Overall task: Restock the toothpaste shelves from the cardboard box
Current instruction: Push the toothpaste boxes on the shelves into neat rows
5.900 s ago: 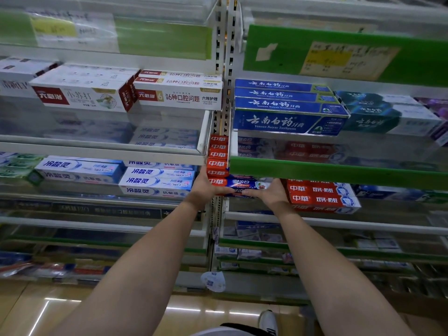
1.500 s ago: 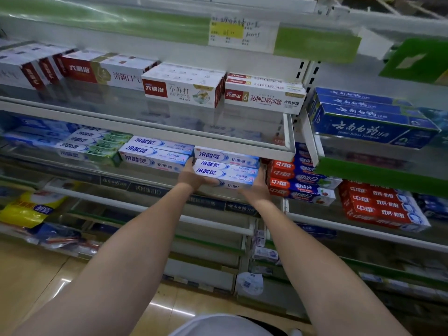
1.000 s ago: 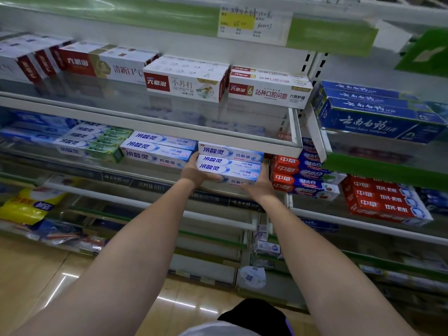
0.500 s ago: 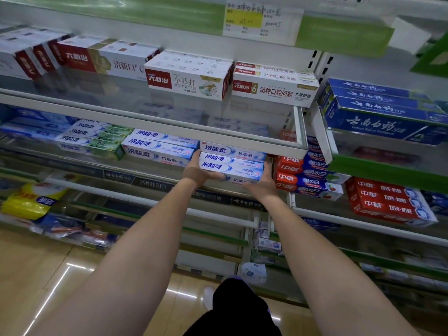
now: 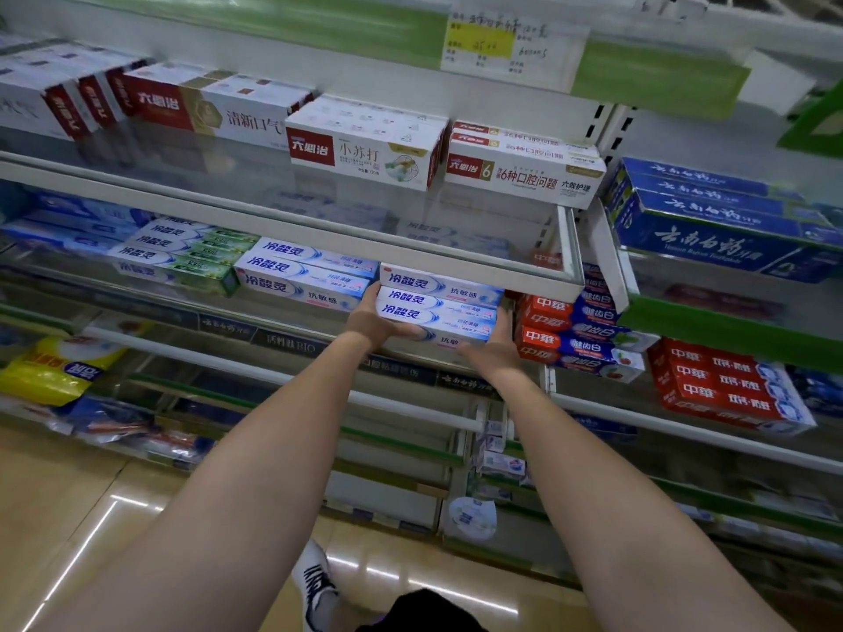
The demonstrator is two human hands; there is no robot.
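toothpaste stack on shelf, between two stacks.

At frame centre, the white-and-blue toothpaste cartons are glossy printed card. The shelf above them looks like clear glass or plastic with a smooth white rim. At lower left, the tan floor is polished and mirrors the lights.

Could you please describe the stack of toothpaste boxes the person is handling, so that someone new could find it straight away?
Find the glass shelf carrying red-and-white boxes; the stack sits on the shelf below, near its right end. It is white and blue, with red and blue boxes to its right. Unlike the similar white and blue boxes on its left, it has the left hand and right hand at its ends.
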